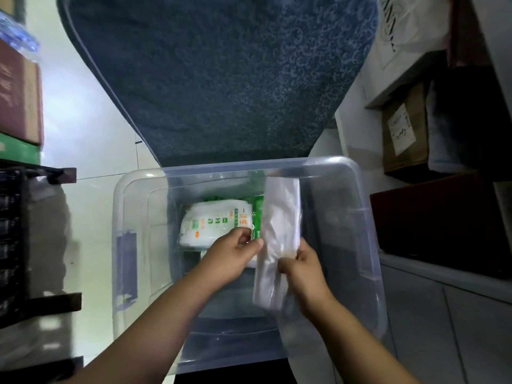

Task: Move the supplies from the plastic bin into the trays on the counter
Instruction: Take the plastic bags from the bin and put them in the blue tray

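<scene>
Cardboard boxes line the cramped room's right side, around a clear plastic bin on the floor. Both hands reach into it: the left hand and right hand pinch a long clear packet, lifted near the bin's right wall. A white-and-green pack lies at the bin's far end.

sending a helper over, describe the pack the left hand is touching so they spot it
Look into the clear plastic bin on the floor. Under the left hand lies a flat white plastic pack with green and orange print. Unlike the long clear sleeve beside it, it is opaque and printed.
</scene>
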A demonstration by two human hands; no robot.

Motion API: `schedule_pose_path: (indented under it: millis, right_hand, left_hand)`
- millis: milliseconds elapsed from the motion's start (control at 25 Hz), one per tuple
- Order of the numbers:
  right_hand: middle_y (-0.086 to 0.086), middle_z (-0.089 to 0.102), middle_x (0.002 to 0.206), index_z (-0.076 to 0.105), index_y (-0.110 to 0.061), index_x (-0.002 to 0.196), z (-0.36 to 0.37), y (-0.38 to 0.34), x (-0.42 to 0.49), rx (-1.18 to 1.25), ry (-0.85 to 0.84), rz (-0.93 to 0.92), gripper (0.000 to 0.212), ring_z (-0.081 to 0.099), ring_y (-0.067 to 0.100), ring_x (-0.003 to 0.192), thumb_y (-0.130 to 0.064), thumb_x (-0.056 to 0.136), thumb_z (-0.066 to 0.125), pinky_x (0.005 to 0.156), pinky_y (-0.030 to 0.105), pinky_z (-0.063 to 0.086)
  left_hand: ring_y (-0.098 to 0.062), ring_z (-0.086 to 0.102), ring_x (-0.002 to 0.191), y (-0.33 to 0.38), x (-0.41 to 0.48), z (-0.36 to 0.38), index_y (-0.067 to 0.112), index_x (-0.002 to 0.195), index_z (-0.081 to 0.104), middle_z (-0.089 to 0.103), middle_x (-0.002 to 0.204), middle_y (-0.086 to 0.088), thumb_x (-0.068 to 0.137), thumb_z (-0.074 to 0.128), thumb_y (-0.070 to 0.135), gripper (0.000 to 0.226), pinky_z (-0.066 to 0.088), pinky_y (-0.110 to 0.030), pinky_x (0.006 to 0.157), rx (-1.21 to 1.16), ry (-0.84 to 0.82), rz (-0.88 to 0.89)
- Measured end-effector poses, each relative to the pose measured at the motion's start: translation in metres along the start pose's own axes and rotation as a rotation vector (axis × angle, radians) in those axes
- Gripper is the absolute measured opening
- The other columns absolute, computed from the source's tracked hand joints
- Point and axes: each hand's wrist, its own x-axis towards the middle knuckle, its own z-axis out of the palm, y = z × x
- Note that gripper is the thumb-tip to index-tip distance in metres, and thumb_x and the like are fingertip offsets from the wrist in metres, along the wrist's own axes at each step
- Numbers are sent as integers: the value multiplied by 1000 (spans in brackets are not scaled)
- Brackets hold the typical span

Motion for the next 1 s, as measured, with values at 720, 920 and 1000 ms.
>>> schedule_pose_path:
  millis: [720,920,1000]
  right_hand:
    - [20,68,108,63,1,105,72,32,100,-17,162,286,31,63,29,85,-3,75,72,83,43,55]
    - [-5,73,86,64,-26,81,42,13,54,47,201,-74,22,68,10,76,-4,81,66,63,25,56]
    - [-15,72,76,66,-28,80,4,9,31,-64,247,-348,31,64,-5,72,3,80,65,63,14,51]
  left_hand:
    - [-2,59,69,-25,-39,-97,33,84,54,63,77,15,87,56,33,3,40,-22,53,6,640,171]
    - [-6,59,71,-15,-41,-94,32,81,53,62,78,14,87,56,29,7,43,-26,55,9,599,187]
    - [-6,58,70,-10,-42,-89,30,79,53,62,76,13,87,57,26,9,40,-25,55,15,583,197]
